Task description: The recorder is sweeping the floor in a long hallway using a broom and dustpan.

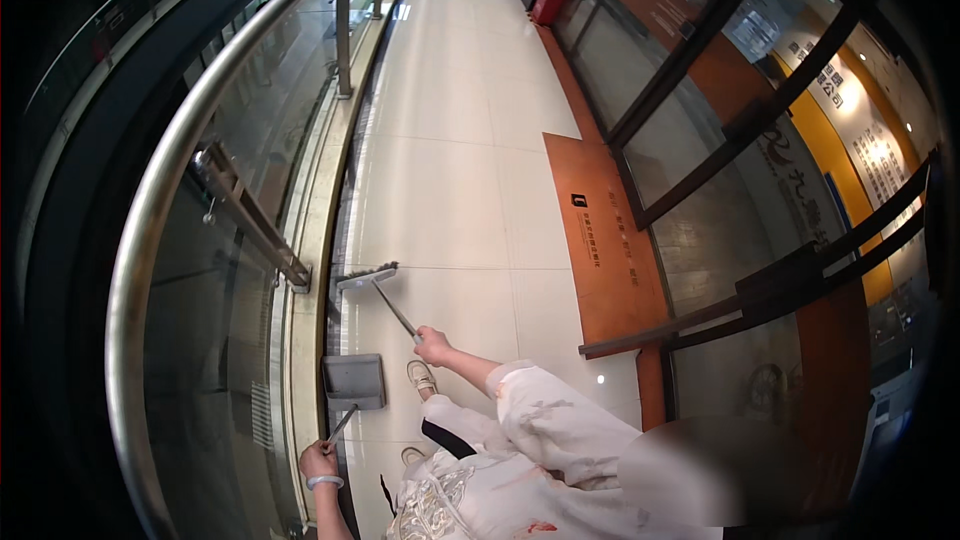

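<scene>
My right hand (433, 345) is closed round the handle of a broom (368, 278). Its head, grey with dark bristles, lies on the pale floor tiles beside the dark strip along the railing. Lower down, my left hand (318, 461), with a pale bracelet at the wrist, grips the handle of a grey dustpan (354, 382). The pan rests on the floor near that same strip, on the near side of the broom head and apart from it. Whether anything lies in the pan is too small to tell.
A glass railing with a steel handrail (135, 230) runs along the left. Orange matting (600, 240) lies at the right, by dark-framed glass doors (700, 70). A red bin (548, 2) stands farther off. My shoe (421, 377) is close to the dustpan.
</scene>
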Action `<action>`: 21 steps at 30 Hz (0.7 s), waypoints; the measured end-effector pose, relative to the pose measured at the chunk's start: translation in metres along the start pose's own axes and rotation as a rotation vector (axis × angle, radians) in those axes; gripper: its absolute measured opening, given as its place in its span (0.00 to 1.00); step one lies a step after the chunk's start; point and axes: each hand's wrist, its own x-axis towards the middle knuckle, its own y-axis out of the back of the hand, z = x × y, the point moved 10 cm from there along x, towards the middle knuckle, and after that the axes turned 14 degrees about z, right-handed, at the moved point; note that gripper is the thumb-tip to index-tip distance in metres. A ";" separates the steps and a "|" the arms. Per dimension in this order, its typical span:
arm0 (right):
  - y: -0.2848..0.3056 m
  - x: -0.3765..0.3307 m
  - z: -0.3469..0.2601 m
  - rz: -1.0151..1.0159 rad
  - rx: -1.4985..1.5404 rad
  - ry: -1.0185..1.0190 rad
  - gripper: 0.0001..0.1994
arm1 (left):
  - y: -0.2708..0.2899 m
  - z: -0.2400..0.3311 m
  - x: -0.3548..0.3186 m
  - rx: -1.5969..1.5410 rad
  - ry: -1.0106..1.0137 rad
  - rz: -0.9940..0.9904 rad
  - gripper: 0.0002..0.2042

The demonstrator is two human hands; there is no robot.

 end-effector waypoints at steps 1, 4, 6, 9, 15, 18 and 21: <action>0.003 0.023 -0.002 0.089 -0.038 0.111 0.21 | -0.004 0.018 0.015 0.006 -0.005 -0.001 0.04; -0.007 0.056 -0.017 -0.037 -0.043 -0.014 0.19 | -0.018 0.038 0.038 0.015 0.036 -0.019 0.04; -0.010 0.066 -0.029 -0.083 -0.024 -0.076 0.19 | -0.023 0.039 0.046 0.046 0.082 -0.057 0.05; -0.013 0.078 -0.052 -0.158 -0.040 -0.160 0.17 | -0.020 0.042 0.048 0.117 0.130 -0.109 0.05; -0.028 0.123 -0.038 -0.204 -0.112 -0.094 0.15 | -0.044 0.067 0.087 0.160 0.159 -0.198 0.05; -0.043 0.102 -0.019 -0.250 -0.242 0.127 0.14 | -0.047 0.078 0.095 0.135 0.136 -0.177 0.05; -0.033 0.030 -0.014 -0.422 -0.402 0.208 0.12 | -0.047 0.078 0.100 0.138 0.135 -0.154 0.05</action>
